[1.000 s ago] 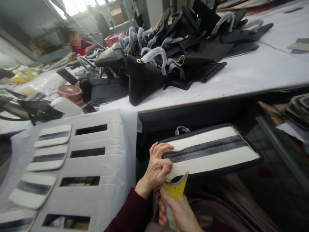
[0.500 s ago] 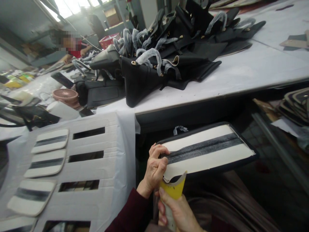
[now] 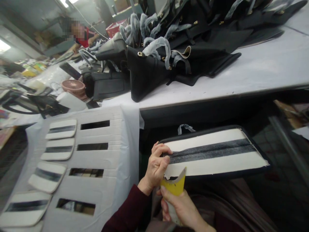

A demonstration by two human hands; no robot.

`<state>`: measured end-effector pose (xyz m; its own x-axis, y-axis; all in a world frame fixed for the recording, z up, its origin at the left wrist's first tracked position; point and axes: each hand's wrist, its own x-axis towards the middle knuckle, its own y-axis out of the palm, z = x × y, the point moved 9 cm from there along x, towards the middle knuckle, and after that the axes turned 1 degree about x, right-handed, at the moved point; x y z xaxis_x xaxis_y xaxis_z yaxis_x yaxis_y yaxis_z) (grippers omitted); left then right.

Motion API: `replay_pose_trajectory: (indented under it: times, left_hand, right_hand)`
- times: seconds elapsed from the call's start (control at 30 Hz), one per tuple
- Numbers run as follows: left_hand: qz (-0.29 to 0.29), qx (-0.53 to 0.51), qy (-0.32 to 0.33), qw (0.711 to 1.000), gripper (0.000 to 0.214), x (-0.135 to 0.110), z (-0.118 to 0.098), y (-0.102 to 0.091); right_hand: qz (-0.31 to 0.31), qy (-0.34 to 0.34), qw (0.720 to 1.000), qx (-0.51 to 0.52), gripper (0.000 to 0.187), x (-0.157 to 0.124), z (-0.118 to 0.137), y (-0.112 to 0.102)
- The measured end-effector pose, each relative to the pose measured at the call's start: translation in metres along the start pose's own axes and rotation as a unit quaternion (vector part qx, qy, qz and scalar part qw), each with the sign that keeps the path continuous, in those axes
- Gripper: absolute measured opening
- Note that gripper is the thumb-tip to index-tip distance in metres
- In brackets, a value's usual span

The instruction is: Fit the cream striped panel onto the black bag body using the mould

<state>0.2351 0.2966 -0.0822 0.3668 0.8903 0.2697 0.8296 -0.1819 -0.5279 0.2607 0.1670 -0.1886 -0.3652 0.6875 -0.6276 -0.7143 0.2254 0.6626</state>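
Observation:
My left hand [image 3: 155, 166] is closed on the near left corner of a dark bag [image 3: 262, 145], fingers curled over its edge. The bag's upward side carries a cream panel [image 3: 210, 138] with a dark grey stripe along its middle. In my right hand [image 3: 178, 204] is a scraper with a yellow, concave-edged head [image 3: 177, 187] and a pale handle. The scraper's head lies at the panel's left end, just below my left fingers. Whether its edge touches the panel I cannot tell. A plastic-wrapped handle [image 3: 185, 128] shows behind the bag.
Left, a pale slotted board [image 3: 109, 174] bears several cream pieces [image 3: 45, 175] with dark stripes. Behind, black handbags with wrapped handles [image 3: 156, 48] are heaped on a white table [image 3: 188, 96]. A pink fan [image 3: 73, 87] stands left of them; a person in red [image 3: 83, 37] is farther back.
My view has tilted down and turned slightly left. The scraper's head sits a little closer to the panel's edge, covering the dark gap there; both hands keep their holds.

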Motion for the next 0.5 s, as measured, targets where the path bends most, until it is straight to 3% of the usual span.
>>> replay_pose_trajectory:
  times: [0.27,0.4,0.5]
  left_hand:
    - [-0.007,0.016,-0.018,1.0,0.031,0.004,-0.001,0.002]
    - [0.0,0.05,-0.005,0.999,0.037,0.002,-0.005,0.005]
    - [-0.005,0.065,-0.01,0.998,0.024,-0.001,-0.003,0.006]
  right_hand:
    - [0.05,0.028,0.995,-0.076,0.061,0.001,0.011,-0.007]
    - [0.044,0.043,0.994,-0.089,0.064,0.003,0.007,-0.012]
    - [0.038,0.058,0.994,-0.082,0.064,0.003,0.004,-0.011]
